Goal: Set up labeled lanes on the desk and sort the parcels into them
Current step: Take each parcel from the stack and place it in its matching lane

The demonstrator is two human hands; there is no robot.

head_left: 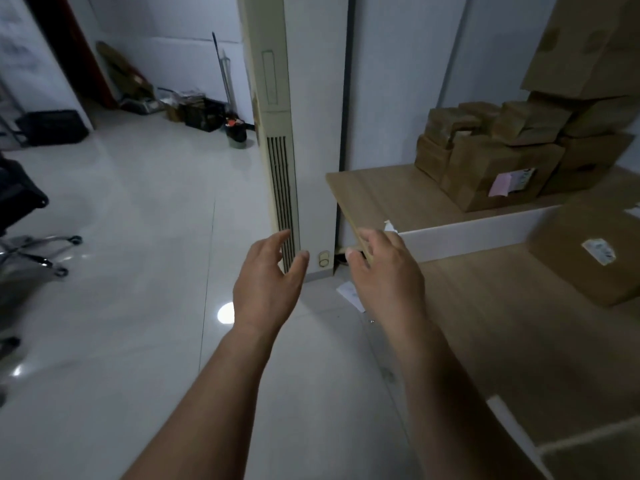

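- Left hand [266,282]: fingers released, spread, over the floor [138,271].
- Right hand [388,275]: fingers curled at counter [502,323] edge; grasp cannot be told.
- White strip [467,230], parcels [491,174]: beyond right fingers.

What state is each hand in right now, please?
Left hand: open, holding nothing.
Right hand: fingers curled at the desk edge; cannot tell whether they grip anything.
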